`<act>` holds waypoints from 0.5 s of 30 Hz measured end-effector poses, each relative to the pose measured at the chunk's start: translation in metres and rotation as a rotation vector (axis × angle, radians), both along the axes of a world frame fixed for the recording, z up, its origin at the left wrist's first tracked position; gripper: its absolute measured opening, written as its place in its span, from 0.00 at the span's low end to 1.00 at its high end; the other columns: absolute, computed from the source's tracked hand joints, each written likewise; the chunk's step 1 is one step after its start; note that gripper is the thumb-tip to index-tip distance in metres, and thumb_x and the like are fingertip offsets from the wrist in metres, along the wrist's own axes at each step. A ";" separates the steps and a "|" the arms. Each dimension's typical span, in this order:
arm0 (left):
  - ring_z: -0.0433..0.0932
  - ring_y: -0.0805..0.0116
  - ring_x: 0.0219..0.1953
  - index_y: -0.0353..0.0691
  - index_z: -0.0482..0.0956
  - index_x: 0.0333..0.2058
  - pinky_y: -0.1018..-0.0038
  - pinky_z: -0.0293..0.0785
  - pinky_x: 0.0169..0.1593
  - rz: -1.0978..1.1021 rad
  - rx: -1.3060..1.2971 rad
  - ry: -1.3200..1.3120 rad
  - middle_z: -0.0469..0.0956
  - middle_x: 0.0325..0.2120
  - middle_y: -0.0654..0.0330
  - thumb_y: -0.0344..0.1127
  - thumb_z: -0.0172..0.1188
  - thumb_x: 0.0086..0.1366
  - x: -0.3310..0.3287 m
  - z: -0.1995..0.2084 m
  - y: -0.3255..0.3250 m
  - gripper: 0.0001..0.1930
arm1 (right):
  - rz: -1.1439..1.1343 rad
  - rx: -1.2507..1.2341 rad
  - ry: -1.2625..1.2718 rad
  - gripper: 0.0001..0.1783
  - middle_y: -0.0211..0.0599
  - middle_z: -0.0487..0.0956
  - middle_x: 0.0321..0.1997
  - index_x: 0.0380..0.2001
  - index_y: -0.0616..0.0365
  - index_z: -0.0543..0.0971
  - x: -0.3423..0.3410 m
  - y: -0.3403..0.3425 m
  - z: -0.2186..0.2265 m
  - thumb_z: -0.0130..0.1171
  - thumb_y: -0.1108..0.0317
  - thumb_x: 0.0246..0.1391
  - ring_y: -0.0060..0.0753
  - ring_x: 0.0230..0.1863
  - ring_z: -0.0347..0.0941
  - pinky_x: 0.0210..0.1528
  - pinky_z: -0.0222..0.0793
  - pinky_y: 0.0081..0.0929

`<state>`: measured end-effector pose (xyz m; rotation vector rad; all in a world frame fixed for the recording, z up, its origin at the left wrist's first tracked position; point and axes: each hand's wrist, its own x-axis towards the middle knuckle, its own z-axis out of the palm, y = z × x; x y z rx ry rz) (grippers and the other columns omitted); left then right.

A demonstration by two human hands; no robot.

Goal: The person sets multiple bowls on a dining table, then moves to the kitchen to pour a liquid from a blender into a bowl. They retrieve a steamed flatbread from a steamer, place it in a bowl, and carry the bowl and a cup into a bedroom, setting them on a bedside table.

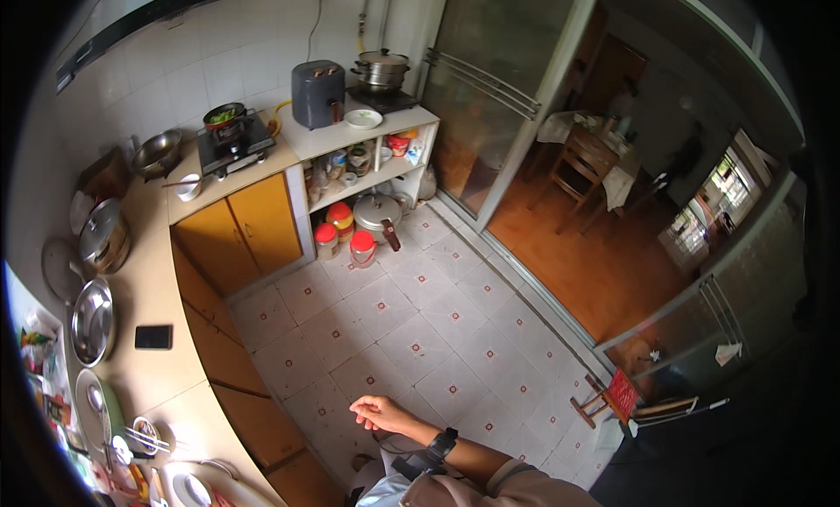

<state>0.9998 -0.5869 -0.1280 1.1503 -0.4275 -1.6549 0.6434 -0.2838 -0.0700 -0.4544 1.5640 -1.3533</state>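
My right hand [381, 413] hangs over the tiled floor in front of my body, its fingers loosely bent and a little apart. Nothing shows in it, and it touches no object. A black watch [442, 444] is strapped round that wrist. Below it lies part of my clothing, with a dark strap or device across it that I cannot make out. My left hand is out of view. The counter [175, 360] to the left is the nearest furniture, with a dark phone [154, 336] lying flat on it.
Along the counter stand a steel basin [94, 321], a lidded pot [104, 235] and a gas stove [234, 146]. Beyond are a grey air fryer [318, 94], a steamer [382, 70] and red-lidded jars [362, 249] on the floor. A red stool [622, 393] stands right, by the sliding door [503, 113].
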 end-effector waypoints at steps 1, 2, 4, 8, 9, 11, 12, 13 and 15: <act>0.69 0.55 0.58 0.43 0.57 0.61 0.69 0.66 0.62 -0.013 -0.003 -0.002 0.65 0.56 0.40 0.50 0.51 0.67 -0.005 0.002 -0.002 0.29 | -0.004 -0.008 0.012 0.11 0.26 0.76 0.28 0.43 0.56 0.76 0.002 0.003 0.000 0.49 0.64 0.64 0.13 0.22 0.68 0.21 0.64 0.14; 0.69 0.55 0.58 0.43 0.56 0.61 0.68 0.65 0.62 -0.037 -0.008 -0.005 0.65 0.56 0.40 0.50 0.51 0.67 -0.010 0.003 -0.003 0.29 | -0.015 0.008 0.027 0.11 0.26 0.76 0.28 0.43 0.56 0.76 0.004 0.005 -0.001 0.49 0.64 0.64 0.13 0.23 0.69 0.21 0.64 0.14; 0.68 0.55 0.58 0.43 0.56 0.61 0.68 0.65 0.63 -0.062 -0.013 0.001 0.65 0.56 0.40 0.51 0.50 0.67 -0.015 0.005 -0.004 0.29 | -0.026 0.013 0.029 0.11 0.26 0.76 0.28 0.43 0.57 0.76 0.006 0.009 -0.003 0.49 0.64 0.64 0.14 0.22 0.69 0.21 0.64 0.14; 0.68 0.55 0.58 0.42 0.55 0.62 0.67 0.63 0.64 -0.105 -0.026 -0.004 0.65 0.56 0.40 0.51 0.49 0.68 -0.019 0.003 -0.007 0.30 | -0.077 0.010 0.000 0.11 0.26 0.76 0.27 0.42 0.57 0.76 0.013 0.018 -0.007 0.49 0.64 0.64 0.14 0.22 0.69 0.21 0.64 0.14; 0.68 0.55 0.58 0.42 0.55 0.62 0.67 0.63 0.64 -0.113 -0.031 -0.007 0.64 0.56 0.40 0.52 0.48 0.68 -0.019 0.002 -0.007 0.30 | -0.081 -0.011 0.014 0.11 0.26 0.76 0.27 0.42 0.57 0.76 0.015 0.020 -0.008 0.49 0.64 0.64 0.14 0.22 0.69 0.21 0.64 0.14; 0.68 0.54 0.59 0.42 0.55 0.62 0.67 0.63 0.64 -0.122 -0.045 -0.003 0.64 0.57 0.40 0.52 0.48 0.69 -0.016 0.002 -0.006 0.30 | -0.080 -0.003 0.024 0.11 0.27 0.77 0.27 0.42 0.57 0.77 0.019 0.025 -0.006 0.49 0.64 0.64 0.14 0.22 0.69 0.21 0.64 0.14; 0.67 0.54 0.59 0.42 0.55 0.62 0.66 0.62 0.64 -0.120 -0.052 -0.001 0.64 0.57 0.39 0.52 0.47 0.69 -0.011 0.004 -0.003 0.30 | -0.080 0.006 0.024 0.11 0.27 0.77 0.27 0.42 0.56 0.77 0.020 0.027 -0.004 0.49 0.64 0.64 0.14 0.22 0.69 0.21 0.65 0.14; 0.67 0.54 0.59 0.42 0.54 0.63 0.66 0.62 0.64 -0.120 -0.062 -0.002 0.64 0.57 0.39 0.52 0.47 0.69 -0.006 0.005 0.001 0.30 | -0.070 0.015 0.021 0.11 0.27 0.77 0.28 0.42 0.56 0.77 0.021 0.028 -0.002 0.49 0.64 0.64 0.14 0.22 0.70 0.21 0.65 0.14; 0.67 0.54 0.59 0.42 0.54 0.63 0.66 0.61 0.65 -0.102 -0.101 0.005 0.64 0.57 0.39 0.53 0.46 0.69 0.013 0.012 0.019 0.30 | -0.047 0.041 0.006 0.12 0.29 0.78 0.30 0.43 0.56 0.77 0.020 0.028 0.005 0.49 0.63 0.64 0.14 0.23 0.70 0.23 0.67 0.14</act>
